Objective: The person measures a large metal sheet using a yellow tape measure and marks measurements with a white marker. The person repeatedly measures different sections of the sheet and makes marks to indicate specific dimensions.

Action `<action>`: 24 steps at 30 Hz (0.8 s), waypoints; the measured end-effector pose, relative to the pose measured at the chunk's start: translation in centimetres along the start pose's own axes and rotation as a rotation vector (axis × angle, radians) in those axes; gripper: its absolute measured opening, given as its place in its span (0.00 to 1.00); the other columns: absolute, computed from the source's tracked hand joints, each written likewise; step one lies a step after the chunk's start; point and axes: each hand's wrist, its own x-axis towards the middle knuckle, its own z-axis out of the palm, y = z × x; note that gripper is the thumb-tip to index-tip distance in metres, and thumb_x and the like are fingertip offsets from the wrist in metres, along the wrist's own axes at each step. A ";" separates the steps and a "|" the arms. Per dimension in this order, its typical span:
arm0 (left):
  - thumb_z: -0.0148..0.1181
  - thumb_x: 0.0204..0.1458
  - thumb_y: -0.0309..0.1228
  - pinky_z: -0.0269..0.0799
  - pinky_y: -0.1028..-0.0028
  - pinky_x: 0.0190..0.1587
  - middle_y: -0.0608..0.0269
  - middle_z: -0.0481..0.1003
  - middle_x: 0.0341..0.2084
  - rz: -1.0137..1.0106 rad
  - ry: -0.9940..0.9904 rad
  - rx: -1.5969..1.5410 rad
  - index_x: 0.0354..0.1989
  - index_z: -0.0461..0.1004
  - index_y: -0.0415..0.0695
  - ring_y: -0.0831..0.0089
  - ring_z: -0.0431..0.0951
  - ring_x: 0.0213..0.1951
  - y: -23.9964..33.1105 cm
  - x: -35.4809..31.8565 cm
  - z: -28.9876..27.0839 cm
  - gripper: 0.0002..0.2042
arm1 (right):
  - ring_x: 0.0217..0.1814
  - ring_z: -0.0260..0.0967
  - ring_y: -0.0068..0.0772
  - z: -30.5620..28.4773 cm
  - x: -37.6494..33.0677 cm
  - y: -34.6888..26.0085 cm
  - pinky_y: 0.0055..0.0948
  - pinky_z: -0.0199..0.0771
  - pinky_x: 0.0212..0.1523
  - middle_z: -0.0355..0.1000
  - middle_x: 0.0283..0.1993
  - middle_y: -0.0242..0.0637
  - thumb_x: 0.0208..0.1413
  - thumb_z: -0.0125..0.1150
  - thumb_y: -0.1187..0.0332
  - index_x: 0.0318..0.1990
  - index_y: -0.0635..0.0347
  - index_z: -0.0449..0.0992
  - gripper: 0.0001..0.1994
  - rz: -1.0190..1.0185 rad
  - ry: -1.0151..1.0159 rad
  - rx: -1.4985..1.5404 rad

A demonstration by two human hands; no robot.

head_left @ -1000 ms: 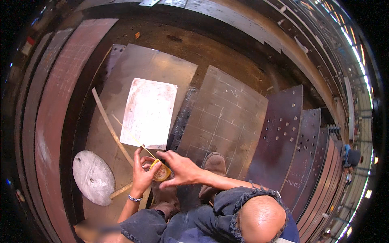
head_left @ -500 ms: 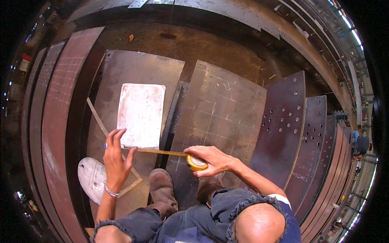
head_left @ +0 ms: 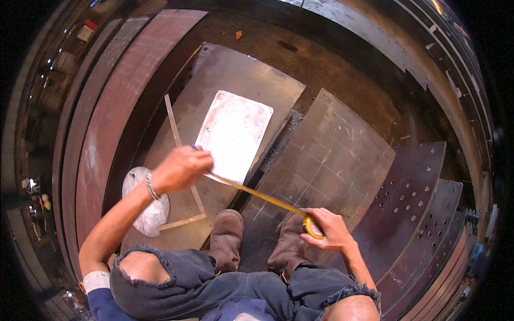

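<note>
My right hand [head_left: 332, 230] is wrapped round a yellow tape measure [head_left: 313, 228] above my boot. Its yellow blade [head_left: 262, 196] stretches out to my left hand [head_left: 184, 167], whose closed fingers pinch the free end. Something small and blue shows at the left fingers, too little of it to name. Under the blade's left part lies a worn white paper sheet [head_left: 234, 134] with faint print, resting on a steel plate [head_left: 284, 85]. A flat metal square [head_left: 174, 125] lies on that plate, partly hidden by my left hand. Beside it is an oval metal plate [head_left: 147, 214].
Right of a dark gap lies a second steel plate [head_left: 342, 144] marked with chalk lines. Further right, dark plates with drilled holes [head_left: 412, 198] stand in overlapping rows. Long reddish steel plates [head_left: 123, 96] run along the left. My boots [head_left: 226, 241] are between the plates.
The view has turned, so the plates sit tilted and further right. My left hand has closed from spread fingers onto the blade's end. More blade is stretched between my hands.
</note>
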 end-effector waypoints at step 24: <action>0.68 0.53 0.34 0.75 0.58 0.51 0.61 0.82 0.38 0.165 0.072 -0.027 0.41 0.83 0.51 0.58 0.80 0.47 -4.8 31.1 1.2 0.08 | 0.30 0.61 0.20 21.7 -22.9 -0.4 0.21 0.59 0.31 0.67 0.32 0.31 0.68 0.52 0.55 0.62 0.61 0.65 0.23 0.802 1.274 0.555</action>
